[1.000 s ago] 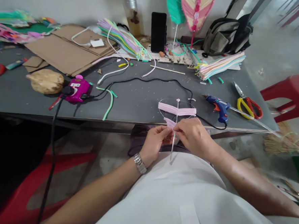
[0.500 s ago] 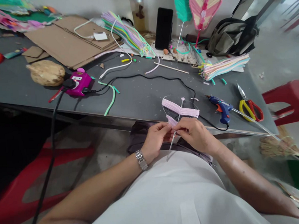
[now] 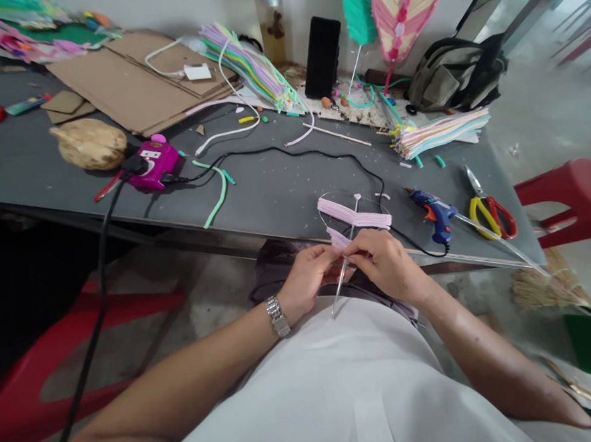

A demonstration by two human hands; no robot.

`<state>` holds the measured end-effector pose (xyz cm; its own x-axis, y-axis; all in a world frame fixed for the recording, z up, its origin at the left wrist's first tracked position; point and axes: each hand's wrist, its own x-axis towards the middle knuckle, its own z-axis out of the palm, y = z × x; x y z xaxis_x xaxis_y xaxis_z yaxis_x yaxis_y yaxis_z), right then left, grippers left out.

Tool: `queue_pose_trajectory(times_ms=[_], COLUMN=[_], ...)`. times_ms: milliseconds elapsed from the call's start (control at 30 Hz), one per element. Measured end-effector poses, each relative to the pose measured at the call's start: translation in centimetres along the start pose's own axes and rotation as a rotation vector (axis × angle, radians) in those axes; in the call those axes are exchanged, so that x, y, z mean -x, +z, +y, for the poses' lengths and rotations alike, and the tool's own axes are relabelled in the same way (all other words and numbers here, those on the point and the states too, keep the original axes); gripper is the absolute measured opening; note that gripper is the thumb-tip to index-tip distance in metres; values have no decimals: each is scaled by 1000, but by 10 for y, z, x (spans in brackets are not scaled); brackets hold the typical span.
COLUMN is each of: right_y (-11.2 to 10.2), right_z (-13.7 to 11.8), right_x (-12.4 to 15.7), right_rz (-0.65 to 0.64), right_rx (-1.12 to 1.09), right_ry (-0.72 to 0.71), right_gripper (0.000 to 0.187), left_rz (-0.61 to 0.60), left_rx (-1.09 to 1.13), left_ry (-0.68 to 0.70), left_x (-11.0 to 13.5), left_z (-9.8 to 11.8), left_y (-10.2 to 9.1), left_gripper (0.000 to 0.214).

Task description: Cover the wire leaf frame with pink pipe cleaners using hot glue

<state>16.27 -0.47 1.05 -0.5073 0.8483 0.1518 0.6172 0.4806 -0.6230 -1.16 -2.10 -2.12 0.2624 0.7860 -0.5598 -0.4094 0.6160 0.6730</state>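
Note:
A wire leaf frame with pink strips (image 3: 338, 212) across it is held over the table's front edge, its thin stem (image 3: 338, 292) slanting down toward my white shirt. My left hand (image 3: 306, 276), with a metal watch at the wrist, pinches the lower pink strips from the left. From the right, my right hand (image 3: 385, 262) closes thumb and fingers on the same lower part, beside the stem. The fingertips of both hands nearly meet and hide the bottom of the frame. A blue glue gun (image 3: 436, 216) lies on the table to the right of the frame.
Red-and-yellow scissors (image 3: 493, 217) lie near the right corner. A magenta power socket (image 3: 156, 163) with black cables stands left. Bundles of coloured strips (image 3: 256, 67), cardboard (image 3: 136, 77), a phone (image 3: 322, 56), finished leaf fans (image 3: 406, 14) and a backpack (image 3: 457, 74) line the back.
The whole view has shifted very slightly. Both hands keep their pinch on the leaf frame, almost unmoved.

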Motion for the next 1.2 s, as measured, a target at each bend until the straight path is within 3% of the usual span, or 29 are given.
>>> queue_pose_trajectory(times_ms=[400, 800, 1033, 1200], right_y=[-8, -5, 4, 4], right_z=[2, 1, -7, -6], right_x=[8, 17, 29, 33], right_rz=[-14, -74, 4, 17], right_rx=[97, 189, 368, 317], right_ry=[-23, -47, -88, -103], right_gripper=[13, 24, 22, 25], left_rz=[-7, -53, 10, 31], left_rx=[-26, 13, -30, -22], left_ry=[-25, -94, -62, -87], left_x=[0, -7, -5, -4], left_z=[-1, -6, -3, -3], left_y=[2, 0, 8, 11], left_gripper=[30, 33, 27, 30])
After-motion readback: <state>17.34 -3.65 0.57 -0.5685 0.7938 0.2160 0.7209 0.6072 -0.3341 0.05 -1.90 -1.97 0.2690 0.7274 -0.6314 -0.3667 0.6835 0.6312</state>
